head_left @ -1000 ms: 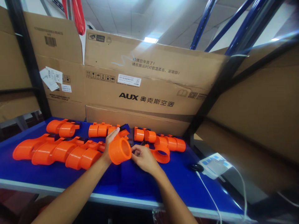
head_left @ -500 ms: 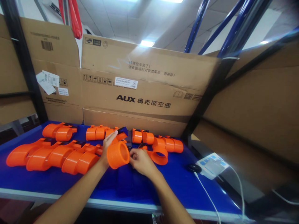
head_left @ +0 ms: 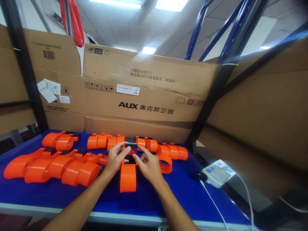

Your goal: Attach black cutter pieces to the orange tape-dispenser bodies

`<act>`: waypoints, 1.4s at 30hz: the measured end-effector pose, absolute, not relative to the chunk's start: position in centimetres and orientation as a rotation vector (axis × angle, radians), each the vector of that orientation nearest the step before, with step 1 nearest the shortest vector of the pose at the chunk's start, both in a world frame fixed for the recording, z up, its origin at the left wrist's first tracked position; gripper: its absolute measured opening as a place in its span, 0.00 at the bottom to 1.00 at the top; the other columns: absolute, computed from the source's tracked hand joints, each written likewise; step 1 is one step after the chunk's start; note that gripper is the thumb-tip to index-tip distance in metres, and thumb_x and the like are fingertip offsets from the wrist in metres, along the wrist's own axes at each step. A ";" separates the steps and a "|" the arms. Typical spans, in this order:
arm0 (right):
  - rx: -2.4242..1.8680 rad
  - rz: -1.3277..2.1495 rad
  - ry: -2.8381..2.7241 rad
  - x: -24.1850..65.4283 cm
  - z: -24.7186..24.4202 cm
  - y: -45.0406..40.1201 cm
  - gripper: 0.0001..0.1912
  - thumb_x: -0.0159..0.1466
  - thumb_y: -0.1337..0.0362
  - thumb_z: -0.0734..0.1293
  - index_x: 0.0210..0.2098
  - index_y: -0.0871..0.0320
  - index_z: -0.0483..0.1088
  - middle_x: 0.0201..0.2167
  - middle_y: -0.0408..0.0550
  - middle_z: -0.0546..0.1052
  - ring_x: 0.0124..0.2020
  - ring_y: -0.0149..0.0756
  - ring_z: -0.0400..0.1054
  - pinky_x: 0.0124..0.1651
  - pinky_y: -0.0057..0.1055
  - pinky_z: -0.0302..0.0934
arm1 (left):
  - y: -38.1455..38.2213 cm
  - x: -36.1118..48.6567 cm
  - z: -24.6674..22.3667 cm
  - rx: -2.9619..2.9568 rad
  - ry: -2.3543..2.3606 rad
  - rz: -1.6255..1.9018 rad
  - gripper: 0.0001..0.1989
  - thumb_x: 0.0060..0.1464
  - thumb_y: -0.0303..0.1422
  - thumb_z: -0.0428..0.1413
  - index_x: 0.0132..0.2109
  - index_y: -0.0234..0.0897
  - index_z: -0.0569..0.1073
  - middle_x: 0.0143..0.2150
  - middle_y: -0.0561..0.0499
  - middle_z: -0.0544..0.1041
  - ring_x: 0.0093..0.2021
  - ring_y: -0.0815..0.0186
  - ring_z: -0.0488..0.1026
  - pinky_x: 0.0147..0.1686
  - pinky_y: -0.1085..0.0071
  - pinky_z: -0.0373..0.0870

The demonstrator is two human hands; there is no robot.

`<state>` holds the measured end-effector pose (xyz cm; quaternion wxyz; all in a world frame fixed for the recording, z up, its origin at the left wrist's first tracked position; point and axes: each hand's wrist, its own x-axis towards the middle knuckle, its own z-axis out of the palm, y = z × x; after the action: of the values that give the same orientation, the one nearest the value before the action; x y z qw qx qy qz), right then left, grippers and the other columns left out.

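Note:
An orange plastic part point(head_left: 128, 179) with a cylindrical cup at its lower end is held upright in front of me, above the blue tabletop. A dark clip-like piece point(head_left: 131, 145) sits at its upper end. My left hand point(head_left: 115, 159) is closed on the upper left side, thumb on the front. My right hand point(head_left: 149, 165) grips the right side of the same end between thumb and fingers. The fingers partly hide the joint between dark and orange pieces.
Similar orange parts point(head_left: 80, 173) lie in rows to the left and along the back, and another orange ring point(head_left: 165, 164) lies right of my hands. A white device point(head_left: 218, 173) with cables and a black mouse-like object point(head_left: 200, 176) are at the right. Cardboard point(head_left: 144, 125) walls the back.
The orange part has turned from tilted, with its opening facing right, to upright with its cup downward. My right hand has moved up from beside the cup to the dark piece.

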<state>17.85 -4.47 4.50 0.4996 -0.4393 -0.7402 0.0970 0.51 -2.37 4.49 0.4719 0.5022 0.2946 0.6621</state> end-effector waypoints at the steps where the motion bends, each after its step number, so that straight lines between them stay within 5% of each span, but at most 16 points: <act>1: -1.059 0.206 -1.794 17.8 4.3 -4.4 0.23 0.66 0.53 0.68 0.54 0.61 0.73 0.18 0.39 0.71 0.17 0.29 0.63 0.24 0.24 0.58 | -2.4 0.6 4.4 1.251 0.725 1.611 0.19 0.49 0.40 0.67 0.44 0.33 0.79 0.35 0.48 0.79 0.35 0.64 0.75 0.35 0.72 0.70; 8: -1.039 0.114 -1.900 18.1 3.7 -3.9 0.16 0.70 0.59 0.62 0.51 0.62 0.74 0.20 0.42 0.73 0.19 0.31 0.66 0.23 0.24 0.57 | -2.6 0.9 4.2 1.373 0.703 1.539 0.17 0.51 0.41 0.66 0.42 0.32 0.78 0.29 0.52 0.74 0.23 0.73 0.63 0.22 0.76 0.61; 24: -1.005 -0.066 -1.979 18.5 4.2 -4.5 0.13 0.71 0.63 0.58 0.50 0.60 0.71 0.29 0.48 0.80 0.25 0.35 0.73 0.31 0.27 0.64 | -2.7 0.8 4.2 1.487 0.714 1.493 0.16 0.54 0.43 0.64 0.37 0.32 0.77 0.28 0.53 0.72 0.21 0.73 0.63 0.21 0.74 0.61; 42: -0.980 -0.045 -1.971 18.6 4.3 -4.6 0.15 0.71 0.63 0.59 0.53 0.60 0.71 0.28 0.47 0.79 0.23 0.33 0.72 0.30 0.27 0.65 | -2.8 0.7 4.1 1.410 0.730 1.482 0.19 0.50 0.43 0.66 0.42 0.32 0.78 0.25 0.54 0.72 0.21 0.71 0.66 0.22 0.73 0.65</act>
<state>18.59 -4.60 4.32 0.4531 -0.3968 -0.7981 -0.0181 0.68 -2.80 4.12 0.4663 0.5744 0.2972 0.6037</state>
